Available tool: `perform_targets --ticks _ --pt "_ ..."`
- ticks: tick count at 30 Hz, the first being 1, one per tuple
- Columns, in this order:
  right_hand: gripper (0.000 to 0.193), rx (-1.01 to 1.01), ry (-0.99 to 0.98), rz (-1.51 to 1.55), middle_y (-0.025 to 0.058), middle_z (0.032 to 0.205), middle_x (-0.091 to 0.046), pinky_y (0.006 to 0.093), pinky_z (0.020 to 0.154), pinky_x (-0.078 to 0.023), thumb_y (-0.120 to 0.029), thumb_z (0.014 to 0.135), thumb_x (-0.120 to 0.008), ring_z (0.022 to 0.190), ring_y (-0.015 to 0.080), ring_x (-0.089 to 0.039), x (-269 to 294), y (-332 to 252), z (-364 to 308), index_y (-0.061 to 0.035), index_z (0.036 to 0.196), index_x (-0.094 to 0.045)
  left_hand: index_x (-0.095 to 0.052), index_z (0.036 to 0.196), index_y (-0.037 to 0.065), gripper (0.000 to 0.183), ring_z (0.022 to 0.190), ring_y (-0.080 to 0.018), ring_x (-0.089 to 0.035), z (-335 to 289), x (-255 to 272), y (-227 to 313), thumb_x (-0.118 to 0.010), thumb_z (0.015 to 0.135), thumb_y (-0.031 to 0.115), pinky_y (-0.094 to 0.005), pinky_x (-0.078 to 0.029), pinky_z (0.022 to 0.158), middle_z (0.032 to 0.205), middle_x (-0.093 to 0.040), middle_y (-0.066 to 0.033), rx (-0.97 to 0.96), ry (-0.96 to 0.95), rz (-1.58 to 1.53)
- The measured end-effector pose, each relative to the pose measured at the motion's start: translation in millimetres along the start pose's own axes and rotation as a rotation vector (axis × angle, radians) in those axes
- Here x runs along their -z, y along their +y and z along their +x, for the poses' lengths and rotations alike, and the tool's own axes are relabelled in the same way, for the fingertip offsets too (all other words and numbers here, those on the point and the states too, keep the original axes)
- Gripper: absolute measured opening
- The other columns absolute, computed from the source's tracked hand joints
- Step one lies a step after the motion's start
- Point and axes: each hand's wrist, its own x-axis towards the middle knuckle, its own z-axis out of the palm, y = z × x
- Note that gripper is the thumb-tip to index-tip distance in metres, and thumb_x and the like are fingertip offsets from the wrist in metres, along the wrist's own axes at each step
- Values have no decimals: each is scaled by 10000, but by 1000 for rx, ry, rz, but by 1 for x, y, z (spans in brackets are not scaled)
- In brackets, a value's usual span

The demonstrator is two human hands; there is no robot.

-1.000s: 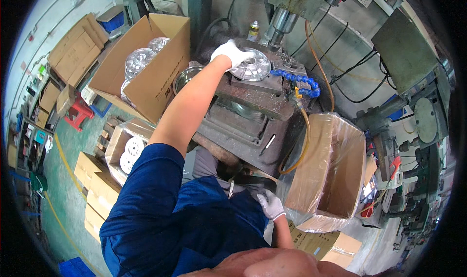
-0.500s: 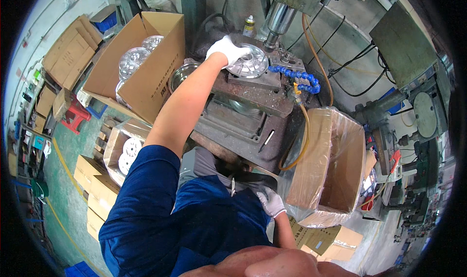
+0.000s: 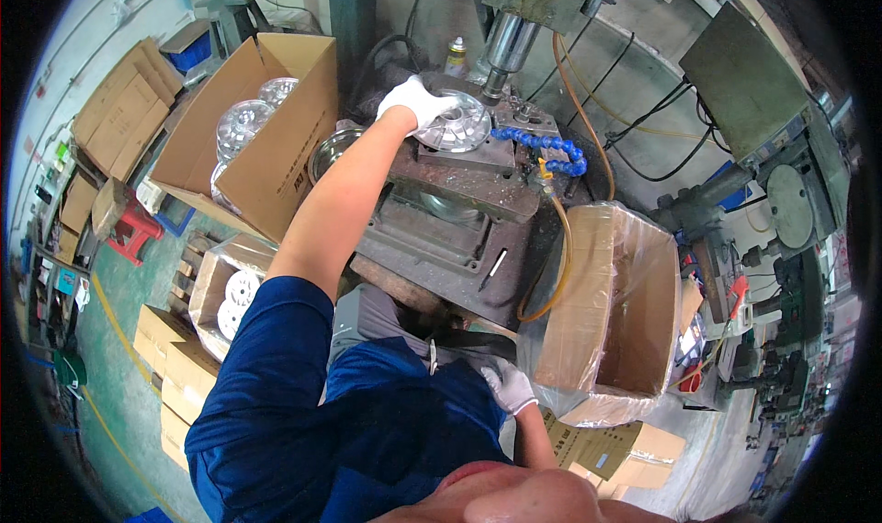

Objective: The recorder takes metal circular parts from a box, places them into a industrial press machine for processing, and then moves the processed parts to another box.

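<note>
My left hand (image 3: 416, 103), in a white glove, reaches out to a shiny round metal wheel-like disc (image 3: 456, 122) with spokes. Its fingers grip the disc's left rim, and the thumb lies across the top. The disc sits on a block on the drill press table (image 3: 478, 181), beneath the chrome spindle (image 3: 510, 50). A blue segmented coolant hose (image 3: 551, 141) points at the disc's right edge. Low by my waist, my right hand (image 3: 510, 387), also gloved, rests against my clothing with its fingers loosely extended and nothing visible in it.
A cardboard box (image 3: 287, 155) with several shiny discs stands at the left. Below it, a lined carton (image 3: 209, 295) holds white discs. At the right is a plastic-lined carton (image 3: 574, 316). A spray can (image 3: 456, 56) and a metal ring (image 3: 322, 160) sit near the press.
The whole view has shifted slightly, moving the press and disc a little left and down in the picture. My left hand stays on the disc; my right hand stays by my waist.
</note>
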Motion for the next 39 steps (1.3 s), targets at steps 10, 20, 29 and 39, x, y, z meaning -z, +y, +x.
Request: perform_targets --ticks 10,20,29,39 --pt "548 10 -2 38 289 1120 -601 459 896 -466 -480 919 -510 1056 430 -574 -3 3 -8 -2 1181 -564 -485 1324 -12 1027 1223 -308 -531 6 -4 -2 -663 626 720 -358 -432 1010 1323 -533 -213 27 6 60" --pt "459 26 84 7 277 1061 -622 471 859 -476 -418 923 -534 1017 445 -581 5 -5 -24 -37 1175 -578 -470 1315 -72 1021 1230 -339 -518 7 -3 -3 -681 651 674 -359 -414 1020 1315 -515 -270 2 0 8" --pt "443 -31 77 -34 267 1023 -631 461 821 -494 -412 917 -550 985 429 -601 -2 0 -40 -51 1172 -584 -591 1180 26 625 1137 -363 -574 12 -7 -13 -517 850 551 -411 -449 965 1202 -600 -231 25 187 -110" --pt "540 532 513 -94 222 1250 -512 451 732 -532 -213 793 -644 884 382 -623 78 -95 -31 -98 1297 -487 -581 1179 -25 358 1014 -238 -637 -185 -19 -72 -537 954 250 -401 -548 831 1129 -645 -149 86 -532 -1292"
